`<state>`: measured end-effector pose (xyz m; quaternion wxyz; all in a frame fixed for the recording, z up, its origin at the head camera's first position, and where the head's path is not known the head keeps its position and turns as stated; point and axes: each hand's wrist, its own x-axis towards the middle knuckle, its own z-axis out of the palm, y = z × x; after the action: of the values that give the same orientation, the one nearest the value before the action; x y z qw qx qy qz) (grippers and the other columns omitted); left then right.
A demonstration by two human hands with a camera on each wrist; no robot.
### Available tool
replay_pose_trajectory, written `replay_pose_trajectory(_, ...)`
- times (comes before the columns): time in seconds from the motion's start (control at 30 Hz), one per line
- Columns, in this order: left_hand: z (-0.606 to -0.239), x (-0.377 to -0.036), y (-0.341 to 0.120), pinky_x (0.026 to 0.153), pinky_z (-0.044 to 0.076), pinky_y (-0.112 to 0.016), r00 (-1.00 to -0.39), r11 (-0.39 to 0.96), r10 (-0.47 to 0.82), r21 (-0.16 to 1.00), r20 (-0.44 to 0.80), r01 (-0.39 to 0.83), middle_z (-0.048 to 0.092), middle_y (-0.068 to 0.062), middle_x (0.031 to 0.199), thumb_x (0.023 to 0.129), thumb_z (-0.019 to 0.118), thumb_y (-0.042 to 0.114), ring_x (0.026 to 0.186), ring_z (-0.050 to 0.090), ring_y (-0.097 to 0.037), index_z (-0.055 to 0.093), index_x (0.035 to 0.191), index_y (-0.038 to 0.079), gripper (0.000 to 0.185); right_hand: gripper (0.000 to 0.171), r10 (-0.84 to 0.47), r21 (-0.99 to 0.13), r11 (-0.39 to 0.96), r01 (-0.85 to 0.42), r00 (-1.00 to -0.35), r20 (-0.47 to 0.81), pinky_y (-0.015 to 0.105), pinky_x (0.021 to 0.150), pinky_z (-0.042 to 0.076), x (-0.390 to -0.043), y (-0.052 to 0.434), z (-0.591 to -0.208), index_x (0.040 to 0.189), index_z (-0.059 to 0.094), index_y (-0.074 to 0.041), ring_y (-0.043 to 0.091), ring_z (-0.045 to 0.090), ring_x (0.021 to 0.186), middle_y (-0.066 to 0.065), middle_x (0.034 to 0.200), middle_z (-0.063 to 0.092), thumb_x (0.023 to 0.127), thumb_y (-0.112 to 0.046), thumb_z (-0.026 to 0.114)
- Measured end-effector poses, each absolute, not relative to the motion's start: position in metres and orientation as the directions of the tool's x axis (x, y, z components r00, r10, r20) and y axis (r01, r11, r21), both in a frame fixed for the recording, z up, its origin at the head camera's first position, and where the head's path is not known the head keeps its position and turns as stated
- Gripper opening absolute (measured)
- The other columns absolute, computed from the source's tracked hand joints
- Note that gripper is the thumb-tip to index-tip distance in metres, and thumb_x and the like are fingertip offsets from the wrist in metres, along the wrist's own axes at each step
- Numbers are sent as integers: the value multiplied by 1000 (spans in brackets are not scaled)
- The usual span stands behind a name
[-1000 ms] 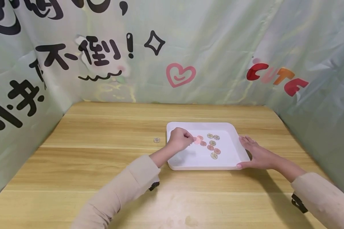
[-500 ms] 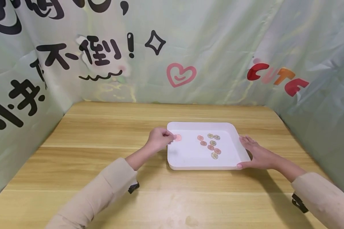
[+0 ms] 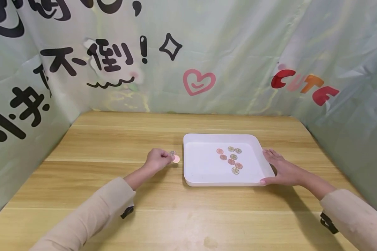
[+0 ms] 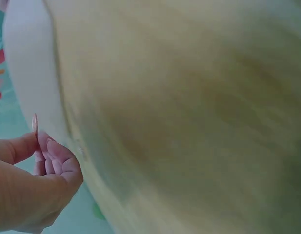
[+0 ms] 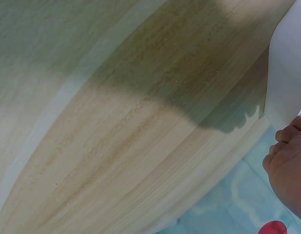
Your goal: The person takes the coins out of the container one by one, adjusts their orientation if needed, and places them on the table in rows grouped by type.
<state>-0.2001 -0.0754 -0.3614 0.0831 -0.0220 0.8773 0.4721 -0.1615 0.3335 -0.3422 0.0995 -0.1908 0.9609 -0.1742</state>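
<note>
Backdrop (image 3: 238,52) carries black Chinese characters, of which "不倒!" is readable, a pink heart, and red-orange letters "CUTE". Left hand (image 3: 157,159) pinches a copper coin (image 3: 176,159) between thumb and fingertips over the wooden table (image 3: 97,146), just left of the white tray (image 3: 207,170) and beside a silver coin (image 3: 172,153) lying on the table; the left wrist view shows the copper coin (image 4: 34,123) edge-on at the fingertips. Right hand (image 3: 281,170) rests with straight fingers against the tray's right rim, well apart from the held coin, with the remaining coins (image 3: 231,159) in the tray between the hands.

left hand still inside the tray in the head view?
No: the left hand is over the table, left of the white tray, pinching a pink coin.
</note>
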Motion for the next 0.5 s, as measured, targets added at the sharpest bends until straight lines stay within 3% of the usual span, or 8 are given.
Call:
replay_pose_trajectory(0.13, -369, -200, -80, 50, 33, -17, -977, 589, 34, 794, -212, -152, 62, -3, 63, 83, 67, 12, 55, 42, -8, 64, 63, -1, 24, 111, -400, -368, 868, -333, -908, -123, 67, 102, 19, -162, 334, -342, 141, 16, 15, 53, 9, 135, 37, 146, 16, 69, -43, 77)
replay_pose_trajectory(0.37, -372, -201, -78, 50, 37, -16, -974, 651, 57, 748, -217, -129, 68, -8, 65, 82, 67, 9, 54, 47, -8, 70, 69, -2, 17, 111, -403, -372, 866, -335, -907, -120, 67, 101, 19, -162, 334, -342, 140, 16, 16, 53, 9, 134, 37, 145, 16, 68, -42, 77)
replay_pose_trajectory(0.5, -371, -201, -76, 41, 31, -15, -975, 681, 52, 722, -216, -123, 67, -7, 62, 80, 68, 7, 44, 41, -7, 62, 54, 3, 27, 111, -401, -371, 867, -332, -908, -125, 67, 101, 18, -162, 333, -341, 140, 16, 16, 53, 9, 134, 37, 146, 17, 68, -42, 77)
